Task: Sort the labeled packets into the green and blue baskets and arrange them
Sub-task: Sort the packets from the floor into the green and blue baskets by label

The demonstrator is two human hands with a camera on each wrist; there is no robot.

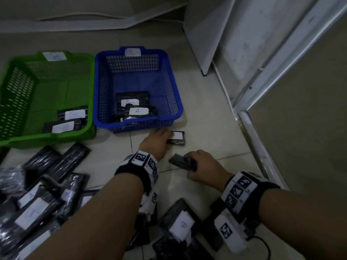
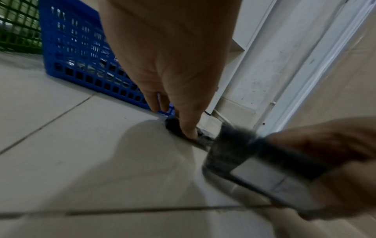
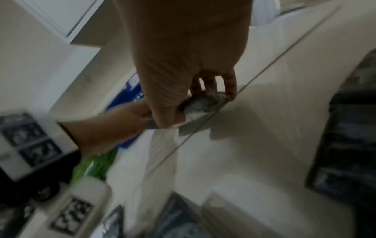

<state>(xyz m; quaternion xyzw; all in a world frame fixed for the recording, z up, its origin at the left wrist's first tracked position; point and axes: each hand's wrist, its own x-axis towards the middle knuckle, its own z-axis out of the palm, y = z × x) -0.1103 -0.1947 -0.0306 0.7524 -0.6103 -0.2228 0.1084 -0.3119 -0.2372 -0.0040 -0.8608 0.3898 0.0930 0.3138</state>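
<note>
Tiled floor, labeled packet (image 1: 177, 136) under left hand (image 1: 156, 140)

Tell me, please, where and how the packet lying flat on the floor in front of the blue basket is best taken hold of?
Pinch the packet across its narrow width at the left end, from above: it lies flat, label up, so only the long edges offer purchase. The left hand is there, thumb on the near edge; the right hand holds a second packet.
</note>
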